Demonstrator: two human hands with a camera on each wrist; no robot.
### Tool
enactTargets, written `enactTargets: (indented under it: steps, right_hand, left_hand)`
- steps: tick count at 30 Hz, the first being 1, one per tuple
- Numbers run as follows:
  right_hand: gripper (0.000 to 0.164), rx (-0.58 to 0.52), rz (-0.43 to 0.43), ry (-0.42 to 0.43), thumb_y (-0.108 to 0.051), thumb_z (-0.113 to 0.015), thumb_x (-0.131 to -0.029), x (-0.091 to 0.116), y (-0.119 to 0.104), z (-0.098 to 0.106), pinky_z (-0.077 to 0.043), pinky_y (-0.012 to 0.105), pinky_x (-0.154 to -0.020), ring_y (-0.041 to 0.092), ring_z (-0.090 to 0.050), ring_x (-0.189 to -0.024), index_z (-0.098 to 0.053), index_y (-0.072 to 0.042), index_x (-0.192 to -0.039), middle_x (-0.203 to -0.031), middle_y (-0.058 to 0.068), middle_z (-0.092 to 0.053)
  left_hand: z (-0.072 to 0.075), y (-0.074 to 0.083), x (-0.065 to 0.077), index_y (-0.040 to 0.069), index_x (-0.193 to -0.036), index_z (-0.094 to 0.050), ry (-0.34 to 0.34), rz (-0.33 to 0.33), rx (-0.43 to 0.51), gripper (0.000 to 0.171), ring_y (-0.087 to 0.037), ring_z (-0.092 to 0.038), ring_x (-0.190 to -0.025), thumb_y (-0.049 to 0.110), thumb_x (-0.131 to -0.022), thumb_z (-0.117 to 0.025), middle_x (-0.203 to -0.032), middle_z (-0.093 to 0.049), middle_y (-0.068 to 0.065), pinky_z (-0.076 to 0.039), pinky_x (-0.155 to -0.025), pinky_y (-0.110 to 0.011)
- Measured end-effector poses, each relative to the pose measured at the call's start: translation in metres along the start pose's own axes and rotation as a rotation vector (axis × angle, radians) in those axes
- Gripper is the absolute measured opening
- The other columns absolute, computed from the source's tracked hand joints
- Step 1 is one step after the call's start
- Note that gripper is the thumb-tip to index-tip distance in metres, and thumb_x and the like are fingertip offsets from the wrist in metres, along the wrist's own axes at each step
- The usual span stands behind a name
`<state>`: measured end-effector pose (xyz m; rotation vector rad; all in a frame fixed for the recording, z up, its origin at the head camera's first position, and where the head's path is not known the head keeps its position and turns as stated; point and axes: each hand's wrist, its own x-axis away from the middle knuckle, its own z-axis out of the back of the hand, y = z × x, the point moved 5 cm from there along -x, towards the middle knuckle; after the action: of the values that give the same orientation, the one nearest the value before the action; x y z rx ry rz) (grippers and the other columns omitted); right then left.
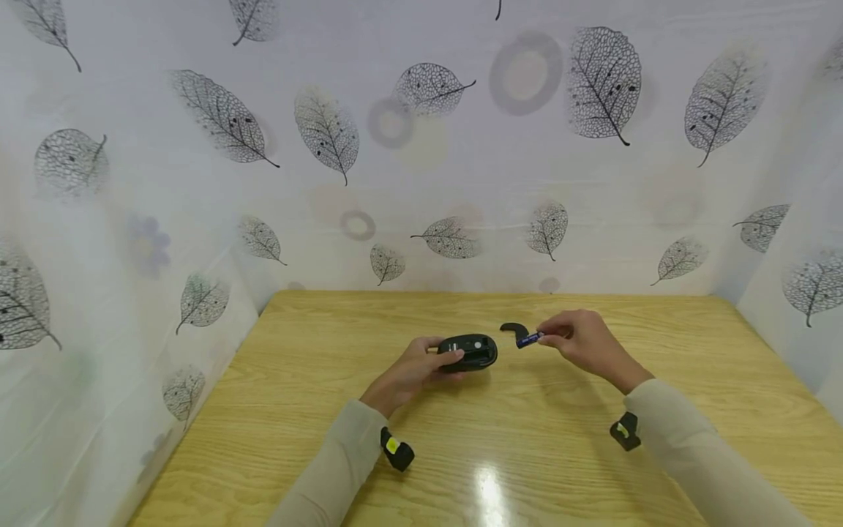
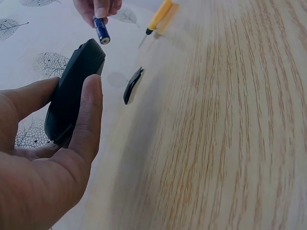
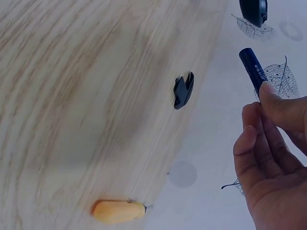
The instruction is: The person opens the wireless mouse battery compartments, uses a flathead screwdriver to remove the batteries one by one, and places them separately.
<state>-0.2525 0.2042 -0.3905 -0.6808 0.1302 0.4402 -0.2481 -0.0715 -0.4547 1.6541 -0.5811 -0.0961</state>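
Observation:
My left hand (image 1: 416,367) holds a black computer mouse (image 1: 484,353) above the table, its underside turned up and a battery slot showing. The thumb lies across that underside, with fingers around the far side (image 2: 72,91). To the right, my right hand (image 1: 585,342) pinches a dark blue battery (image 1: 528,339) between thumb and fingertips. The battery (image 3: 253,67) points toward the mouse, apart from it. Behind the battery, a curved black battery cover (image 1: 514,328) lies on the table, touched by neither hand.
A screwdriver with a yellow handle (image 3: 119,212) lies on the wooden table (image 1: 316,439); in the head view it is hidden. A leaf-patterned curtain (image 1: 461,168) hangs along the table's back and sides.

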Motion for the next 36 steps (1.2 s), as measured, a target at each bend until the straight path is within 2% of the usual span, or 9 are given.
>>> enactTargets:
  steps: [5, 9, 18, 28, 36]
  right_hand:
    - [0.016, 0.002, -0.050, -0.017, -0.003, -0.072, -0.093, 0.002, 0.008, 0.002, -0.060, 0.040, -0.067, 0.023, -0.069, -0.080, -0.076, 0.003, -0.106, -0.101, 0.016, -0.074]
    - [0.015, -0.002, -0.085, -0.032, -0.003, -0.072, -0.093, 0.003, 0.014, 0.000, -0.061, 0.040, -0.068, 0.025, -0.069, -0.082, -0.076, 0.004, -0.106, -0.101, 0.018, -0.073]
    - [0.012, 0.005, -0.101, -0.014, 0.000, -0.074, -0.090, 0.004, 0.028, -0.003, -0.060, 0.036, -0.064, 0.026, -0.070, -0.078, -0.076, 0.007, -0.100, -0.093, 0.017, -0.074]
    - [0.014, 0.037, -0.138, -0.044, -0.003, -0.075, -0.091, 0.004, 0.041, -0.007, -0.060, 0.046, -0.072, 0.030, -0.071, -0.083, -0.076, 0.006, -0.102, -0.095, 0.017, -0.074]
    - [0.012, 0.052, -0.158, -0.056, 0.001, -0.074, -0.089, 0.005, 0.050, -0.008, -0.059, 0.048, -0.074, 0.031, -0.069, -0.083, -0.076, 0.005, -0.100, -0.094, 0.017, -0.074]
  left_hand:
    - [0.000, 0.001, 0.000, -0.006, -0.146, -0.045, 0.003, 0.010, 0.008, 0.057, -0.029, -0.073, -0.097, 0.016, -0.099, -0.069, -0.129, -0.061, -0.022, -0.057, -0.095, -0.040]
    - [0.000, 0.002, -0.001, -0.006, -0.146, -0.046, 0.000, 0.011, 0.003, 0.057, -0.029, -0.073, -0.097, 0.017, -0.098, -0.070, -0.129, -0.062, -0.022, -0.057, -0.095, -0.041]
    - [0.001, 0.002, -0.003, -0.006, -0.146, -0.046, -0.005, 0.016, -0.004, 0.057, -0.029, -0.073, -0.097, 0.017, -0.099, -0.069, -0.130, -0.061, -0.023, -0.056, -0.097, -0.041]
    - [0.002, 0.003, -0.003, -0.006, -0.144, -0.047, -0.002, 0.019, -0.001, 0.056, -0.027, -0.073, -0.094, 0.017, -0.098, -0.070, -0.127, -0.063, -0.022, -0.057, -0.095, -0.040]
    - [0.002, 0.005, -0.004, -0.006, -0.143, -0.049, -0.005, 0.016, 0.003, 0.053, -0.025, -0.073, -0.092, 0.016, -0.099, -0.069, -0.126, -0.064, -0.021, -0.057, -0.095, -0.040]
